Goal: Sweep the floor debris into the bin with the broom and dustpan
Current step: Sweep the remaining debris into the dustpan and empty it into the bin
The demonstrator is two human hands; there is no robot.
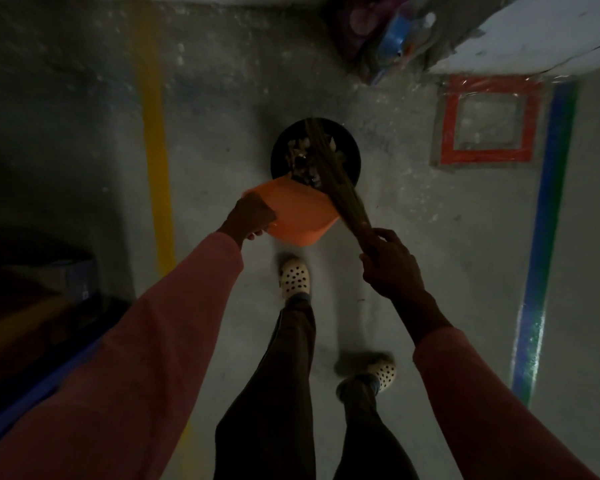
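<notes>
A round black bin (352,157) stands on the grey floor ahead of my feet, with pale scraps of debris (300,150) inside. My left hand (252,216) grips the near left edge of an orange dustpan (297,209), which is tilted with its far lip over the bin's rim. My right hand (390,261) grips the bundled end of a straw broom (329,174). The broom slants up and left, its bristles reaching across the dustpan into the bin.
A yellow floor stripe (156,150) runs on the left, a blue-green stripe (544,216) on the right. A red taped square (489,123) lies right of the bin. Coloured bags (388,32) sit by a white wall corner at the back. Dark boxes (49,282) stand at the left.
</notes>
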